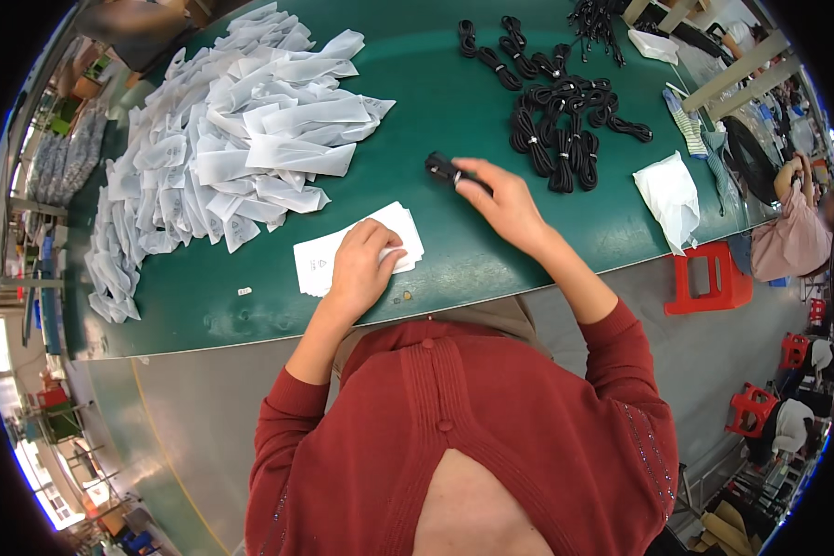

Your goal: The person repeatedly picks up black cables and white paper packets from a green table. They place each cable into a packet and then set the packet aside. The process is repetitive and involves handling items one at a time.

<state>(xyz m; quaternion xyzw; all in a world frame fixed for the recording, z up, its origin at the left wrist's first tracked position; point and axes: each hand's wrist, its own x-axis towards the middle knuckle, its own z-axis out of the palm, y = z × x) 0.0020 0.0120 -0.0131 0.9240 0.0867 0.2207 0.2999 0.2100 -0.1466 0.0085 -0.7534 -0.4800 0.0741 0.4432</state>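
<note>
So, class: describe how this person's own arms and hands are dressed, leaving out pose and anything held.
Both arms wear long rust-red knit sleeves pushed up toward the elbows, leaving the forearms bare. The left hand and right hand are bare: no gloves, and no rings or watch that I can make out.

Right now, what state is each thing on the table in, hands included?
left hand: closed, pressing on the flat bags.
flat bags: small stack, lying flat under the left hand.
right hand: pinching a cable.
cable: coiled, held just above the table.
bag pile: loose, heaped, untidy.
cable bundles: coiled and tied, scattered in a group.
table: green, mostly covered.
</note>
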